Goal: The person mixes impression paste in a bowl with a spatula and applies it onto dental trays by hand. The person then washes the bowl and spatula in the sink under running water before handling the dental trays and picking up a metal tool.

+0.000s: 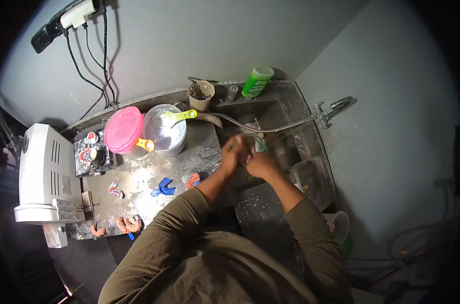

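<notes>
Over the near left part of the sink (pixel 286 119), my left hand (pixel 234 156) and my right hand (pixel 263 164) are close together, fingers curled. Some blur covers the left fingers, and a small bit of green shows at them. What either hand grips is hidden. Just beyond the right fingers is a pale green, rounded thing (pixel 260 145); whether it is held or lies in the sink I cannot tell. A pinkish orange dental impression (pixel 193 180) lies on the counter beside my left forearm, near a blue impression tray (pixel 164 186).
A pink-lidded tub (pixel 124 130) and an uncovered tub of white powder (pixel 165 134) with a green scoop (pixel 185 115) stand at the back. Behind the sink are a woven cup (pixel 201 96) and a green bottle (pixel 258 81). A tap (pixel 331 111) is at right, a white machine (pixel 47 172) at left.
</notes>
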Available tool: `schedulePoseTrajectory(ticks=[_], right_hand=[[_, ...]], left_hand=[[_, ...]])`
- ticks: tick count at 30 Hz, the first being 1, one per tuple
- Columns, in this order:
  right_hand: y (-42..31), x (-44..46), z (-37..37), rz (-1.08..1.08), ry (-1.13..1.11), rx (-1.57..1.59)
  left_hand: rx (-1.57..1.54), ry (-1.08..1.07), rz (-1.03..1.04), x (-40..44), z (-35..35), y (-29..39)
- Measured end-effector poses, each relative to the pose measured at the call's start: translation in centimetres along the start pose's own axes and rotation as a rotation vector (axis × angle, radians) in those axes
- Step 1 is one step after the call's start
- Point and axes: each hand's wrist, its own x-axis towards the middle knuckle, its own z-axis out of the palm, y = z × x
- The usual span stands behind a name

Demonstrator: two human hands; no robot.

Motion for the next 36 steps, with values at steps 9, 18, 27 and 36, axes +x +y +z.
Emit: schedulePoseTrajectory(ticks=[9,18,27,36], right_hand=[[0.6,-1.8,0.5,-0.103,-0.103,-0.186],[2.4,0.2,5.0,-0.267,0.178,-0.289],[3.8,2.2,2.9,-0.069,0.040,-0.093],[2.0,1.0,3.5,0.018,-0.052,-0.253]], left_hand=[[-0.333,0.095,-0.164,-1.5,1.3,0.6],[-0.064,0.022,-0.265,-0.8,-1.3,-0.2],[-0.090,0.091,-0.035,0.0,1.6,0.4],[-0.192,0.057,-0.126,-0.7,0.5,-1.0]])
